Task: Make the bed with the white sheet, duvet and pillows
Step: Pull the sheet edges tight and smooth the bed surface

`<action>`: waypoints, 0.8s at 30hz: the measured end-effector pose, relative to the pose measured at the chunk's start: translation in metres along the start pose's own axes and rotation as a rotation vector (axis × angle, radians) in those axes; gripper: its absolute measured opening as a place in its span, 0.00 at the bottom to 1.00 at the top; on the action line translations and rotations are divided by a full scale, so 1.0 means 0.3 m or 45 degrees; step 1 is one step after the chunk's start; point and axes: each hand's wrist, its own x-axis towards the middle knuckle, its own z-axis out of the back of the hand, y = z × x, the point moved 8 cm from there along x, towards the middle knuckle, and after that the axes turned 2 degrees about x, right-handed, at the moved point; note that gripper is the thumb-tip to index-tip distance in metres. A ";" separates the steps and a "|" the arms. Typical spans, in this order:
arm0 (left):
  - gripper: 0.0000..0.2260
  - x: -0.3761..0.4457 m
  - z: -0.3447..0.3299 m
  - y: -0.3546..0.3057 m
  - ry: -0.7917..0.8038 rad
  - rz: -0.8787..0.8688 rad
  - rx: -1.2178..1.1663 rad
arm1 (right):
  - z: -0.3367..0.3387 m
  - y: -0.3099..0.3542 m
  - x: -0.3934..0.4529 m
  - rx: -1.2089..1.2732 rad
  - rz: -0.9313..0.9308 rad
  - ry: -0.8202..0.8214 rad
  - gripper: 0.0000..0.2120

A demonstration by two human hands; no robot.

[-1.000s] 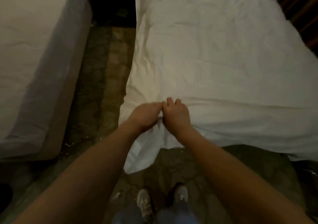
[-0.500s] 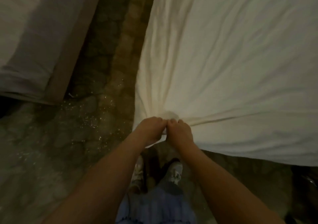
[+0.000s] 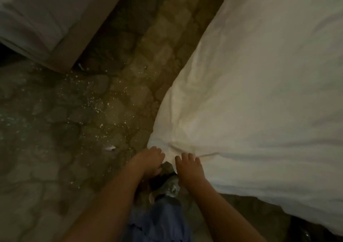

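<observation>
While both arms reach down toward the corner of a bed, the left hand (image 3: pixel 148 158) curls its fingers round the bunched tip of the white sheet (image 3: pixel 259 93), gripping the cloth where it gathers into a point. Just beside it, the right hand (image 3: pixel 189 167) lies on the same corner with knuckles up and fingers bent over the fabric's edge; whether those fingers actually pinch the sheet or only press on it cannot be told from this blurred view. Creases fan out from the gripped corner across the sheet, which covers the bed on the right side of the view and hangs over its near edge. Below the hands, a light-coloured shoe (image 3: pixel 170 186) shows on the floor, and blue clothing (image 3: pixel 159 221) fills the bottom middle of the picture between the two forearms. Underfoot, the stone-patterned floor (image 3: pixel 55 130) is dim and scattered with small white specks, with one larger white scrap (image 3: pixel 109 147) lying near the left hand. At upper left, well apart from the sheet, stands a second bed (image 3: pixel 37 9) draped in pale cloth, its corner pointing down toward the speckled patch of floor. No pillows or duvet can be made out separately.
</observation>
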 end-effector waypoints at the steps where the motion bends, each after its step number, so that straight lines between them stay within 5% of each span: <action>1: 0.16 0.005 -0.005 0.026 -0.005 0.032 -0.057 | 0.005 0.013 0.018 -0.033 0.039 0.026 0.22; 7: 0.18 0.050 0.108 0.189 -0.291 0.309 -0.447 | 0.216 0.088 0.159 -0.306 0.280 -0.105 0.21; 13: 0.24 0.083 0.103 0.273 -0.346 0.553 -0.576 | 0.309 0.109 0.282 -0.544 0.476 -0.106 0.18; 19: 0.28 0.159 0.055 0.210 -0.264 0.744 -0.840 | 0.290 0.032 0.328 -0.716 0.667 -0.019 0.21; 24: 0.39 0.262 0.010 0.023 -0.372 0.689 -1.036 | 0.209 -0.074 0.335 -0.881 0.782 0.169 0.31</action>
